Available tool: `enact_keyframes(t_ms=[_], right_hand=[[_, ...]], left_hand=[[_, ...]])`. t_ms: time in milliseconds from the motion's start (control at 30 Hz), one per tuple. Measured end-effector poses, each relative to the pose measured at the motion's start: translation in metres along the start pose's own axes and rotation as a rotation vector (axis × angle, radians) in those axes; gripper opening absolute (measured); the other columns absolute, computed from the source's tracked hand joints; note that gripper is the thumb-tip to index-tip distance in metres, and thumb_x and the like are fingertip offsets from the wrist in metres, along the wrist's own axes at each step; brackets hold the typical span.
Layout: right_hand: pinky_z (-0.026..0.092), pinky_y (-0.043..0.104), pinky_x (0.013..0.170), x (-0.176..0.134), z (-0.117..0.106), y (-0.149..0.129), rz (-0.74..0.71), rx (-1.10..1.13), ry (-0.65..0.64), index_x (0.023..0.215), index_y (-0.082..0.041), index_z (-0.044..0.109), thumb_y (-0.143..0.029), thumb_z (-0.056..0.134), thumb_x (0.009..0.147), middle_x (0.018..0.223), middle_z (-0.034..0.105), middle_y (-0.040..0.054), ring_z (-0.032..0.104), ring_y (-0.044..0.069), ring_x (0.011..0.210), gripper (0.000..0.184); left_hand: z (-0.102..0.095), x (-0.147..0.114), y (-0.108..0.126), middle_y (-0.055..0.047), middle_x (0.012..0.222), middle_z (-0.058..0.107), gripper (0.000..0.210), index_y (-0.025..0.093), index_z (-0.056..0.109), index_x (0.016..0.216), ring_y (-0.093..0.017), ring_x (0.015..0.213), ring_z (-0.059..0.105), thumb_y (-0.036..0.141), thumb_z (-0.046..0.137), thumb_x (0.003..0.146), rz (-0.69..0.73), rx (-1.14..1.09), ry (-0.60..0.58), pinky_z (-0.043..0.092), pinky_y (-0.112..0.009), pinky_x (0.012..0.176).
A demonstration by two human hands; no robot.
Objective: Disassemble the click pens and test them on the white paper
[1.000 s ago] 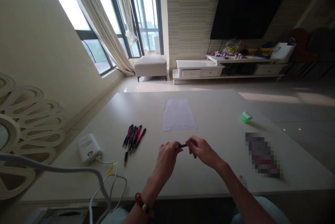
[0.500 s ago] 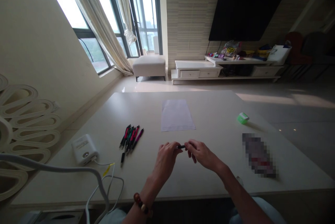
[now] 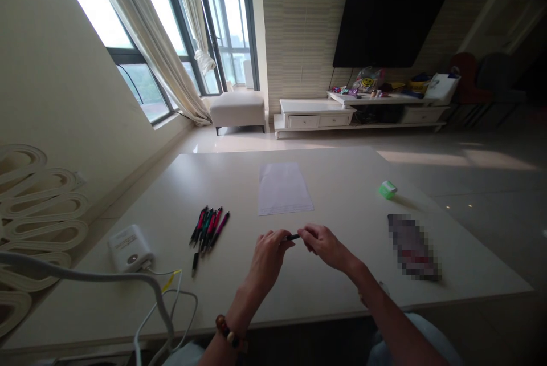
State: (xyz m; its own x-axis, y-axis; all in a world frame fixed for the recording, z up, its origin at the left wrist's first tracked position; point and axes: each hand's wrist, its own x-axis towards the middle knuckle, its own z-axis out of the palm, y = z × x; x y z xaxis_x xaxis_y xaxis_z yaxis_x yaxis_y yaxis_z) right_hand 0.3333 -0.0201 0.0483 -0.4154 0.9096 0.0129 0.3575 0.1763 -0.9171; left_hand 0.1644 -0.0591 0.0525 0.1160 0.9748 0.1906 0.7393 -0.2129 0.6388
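The hands meet over the nearer half of the worktop [image 3: 342, 183], midway between its left and right edges: in the head view, the left hand [image 3: 269, 255] pinches one end of a short dark pen-like piece [image 3: 293, 236], and the right hand [image 3: 325, 246] pinches the other end, so only its middle shows in the narrow gap between them. A beaded bracelet [image 3: 225, 329] circles the left wrist. Just beyond the fingers, toward the far edge, lies a sheet of white paper [image 3: 285, 189]. Left of the hands, a cluster of pens [image 3: 209, 229] in red, green, purple and black lies slanted, with a small black piece [image 3: 195, 264] at its near end. Near the worktop's left edge sits a white box-shaped device [image 3: 130, 249], a thin white cable [image 3: 161, 272] running from it toward the near edge. Toward the right edge stands a small green container [image 3: 388, 189]; nearer the near right corner lies a dark pixelated item [image 3: 413, 247], its details hidden.
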Motion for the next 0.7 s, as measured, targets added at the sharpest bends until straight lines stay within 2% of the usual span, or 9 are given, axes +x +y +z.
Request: enact_keyframes(t_ms=[100,167,233,300,433,500,600,667,700], right_hand=[[0.033,0.023,0.046,0.001,0.000,0.002,0.054,0.025,0.011,0.048,-0.018,0.041,-0.059,0.036,0.084,0.042,0.038,-0.0043,0.036,0.009,0.041,0.055],[0.033,0.024,0.046,0.000,0.000,0.000,0.077,0.027,-0.008,0.047,-0.018,0.044,-0.059,0.035,0.084,0.041,0.039,-0.0039,0.036,0.009,0.040,0.056],[0.033,0.023,0.048,-0.001,-0.002,-0.003,0.024,0.017,-0.019,0.053,-0.017,0.050,-0.057,0.039,0.084,0.046,0.045,-0.0030,0.040,0.010,0.044,0.052],[0.032,0.022,0.048,-0.001,-0.001,-0.006,-0.036,0.023,0.004,0.057,-0.018,0.050,-0.055,0.042,0.084,0.050,0.045,-0.0032,0.040,0.010,0.048,0.046],[0.026,0.023,0.043,0.004,0.007,-0.005,0.013,0.133,0.088,0.050,-0.019,0.039,-0.056,0.042,0.083,0.044,0.034,-0.0052,0.030,0.008,0.042,0.050],[0.025,0.023,0.041,0.007,0.011,-0.002,0.057,0.218,0.088,0.049,-0.019,0.040,-0.059,0.042,0.082,0.040,0.031,-0.0061,0.028,0.007,0.038,0.052],[0.031,0.021,0.041,0.007,0.009,-0.002,0.047,0.275,0.022,0.065,-0.016,0.055,-0.060,0.044,0.081,0.047,0.044,-0.0041,0.038,0.008,0.040,0.048],[0.040,0.022,0.048,0.003,0.007,-0.005,0.024,0.240,-0.001,0.090,-0.017,0.059,-0.056,0.055,0.076,0.065,0.057,0.0003,0.051,0.011,0.054,0.041],[0.044,0.023,0.053,0.000,0.007,-0.007,0.014,0.218,0.000,0.102,-0.019,0.057,-0.052,0.062,0.072,0.076,0.060,0.0022,0.056,0.013,0.062,0.045]], left_hand=[[-0.001,0.000,0.000,-0.001,0.079,0.069,0.008,0.024,0.063,0.084,-0.018,0.077,0.056,0.027,0.055,0.083,0.006,0.005,-0.002,0.034,-0.031,0.074],[-0.002,0.000,0.000,-0.001,0.081,0.069,0.010,0.024,0.064,0.084,-0.019,0.078,0.057,0.027,0.054,0.083,0.003,0.013,-0.005,0.035,-0.032,0.075],[-0.001,0.001,-0.001,-0.002,0.081,0.069,0.011,0.024,0.064,0.086,-0.019,0.079,0.058,0.026,0.053,0.083,-0.006,0.007,-0.004,0.036,-0.031,0.075],[0.000,0.001,-0.002,-0.002,0.080,0.069,0.012,0.024,0.064,0.088,-0.019,0.079,0.059,0.027,0.053,0.083,-0.011,-0.002,0.009,0.038,-0.031,0.074],[0.003,0.000,-0.003,-0.004,0.081,0.070,0.015,0.024,0.066,0.088,-0.019,0.077,0.060,0.031,0.053,0.084,0.042,0.047,0.087,0.039,-0.032,0.076],[0.004,-0.001,-0.003,-0.005,0.082,0.070,0.017,0.024,0.065,0.086,-0.019,0.077,0.061,0.033,0.051,0.085,0.031,0.025,0.114,0.040,-0.032,0.077],[0.003,0.002,-0.004,-0.006,0.083,0.070,0.022,0.022,0.060,0.087,-0.020,0.081,0.064,0.039,0.047,0.086,-0.126,-0.250,0.168,0.044,-0.032,0.075],[0.001,0.006,-0.006,-0.009,0.089,0.071,0.027,0.019,0.055,0.091,-0.022,0.087,0.065,0.044,0.045,0.086,-0.248,-0.594,0.209,0.047,-0.034,0.078],[0.000,0.008,-0.007,-0.011,0.094,0.070,0.029,0.018,0.052,0.094,-0.022,0.091,0.065,0.045,0.046,0.086,-0.290,-0.786,0.219,0.047,-0.036,0.080]])
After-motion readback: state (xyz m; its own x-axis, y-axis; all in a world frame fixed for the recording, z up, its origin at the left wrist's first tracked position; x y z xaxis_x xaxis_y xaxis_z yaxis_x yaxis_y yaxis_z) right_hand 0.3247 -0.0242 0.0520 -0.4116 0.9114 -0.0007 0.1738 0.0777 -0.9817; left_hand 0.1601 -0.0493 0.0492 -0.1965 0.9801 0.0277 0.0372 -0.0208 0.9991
